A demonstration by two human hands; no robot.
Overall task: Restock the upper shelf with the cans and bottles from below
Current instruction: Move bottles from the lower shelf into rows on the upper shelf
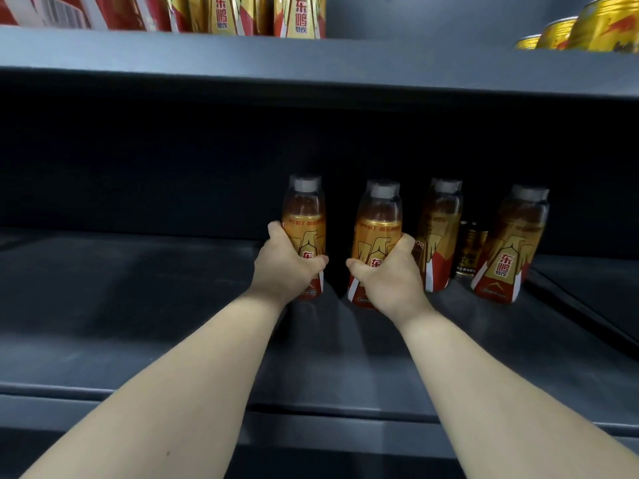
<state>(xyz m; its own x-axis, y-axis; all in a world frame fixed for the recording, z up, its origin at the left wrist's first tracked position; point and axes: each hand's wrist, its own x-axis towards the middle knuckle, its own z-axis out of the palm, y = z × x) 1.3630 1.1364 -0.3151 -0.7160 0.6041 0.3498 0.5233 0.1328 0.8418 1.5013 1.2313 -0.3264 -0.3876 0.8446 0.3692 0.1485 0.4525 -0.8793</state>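
Bare forearms [484, 392] run from the frame's bottom corners to the bare left hand [283, 267] and right hand [387, 276] near centre, a small dark speck marking the left forearm [166, 392] at lower left.

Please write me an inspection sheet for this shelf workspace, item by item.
Surface: dark lower shelf, bottles toward its right side.
Job's things: leftmost bottle, second bottle, third bottle, fourth bottle, all upright; small can behind, between the last two.
Clutter: nothing seen.
Grippers: left hand grips leftmost bottle, fingers curled round it; right hand grips second bottle.
Cables: nothing seen.
Surroundings: upper shelf holds stocked bottles at left, gold cans at right, gap between.
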